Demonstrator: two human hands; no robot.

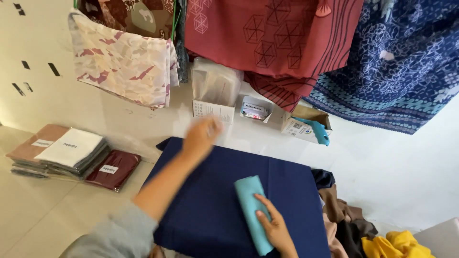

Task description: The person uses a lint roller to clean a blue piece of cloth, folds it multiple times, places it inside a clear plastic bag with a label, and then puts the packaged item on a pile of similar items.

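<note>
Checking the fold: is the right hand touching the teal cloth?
Touching. The head view shows the right hand lying flat on the folded teal cloth.

Head cam, looks down, close

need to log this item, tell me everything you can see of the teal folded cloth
The teal cloth is a plain light-teal fabric folded into a long narrow strip, soft and smooth-looking. It lies flat and slightly slanted on the navy cloth, near its front edge. The right hand rests on its lower right side, fingers pressing it down.
</note>
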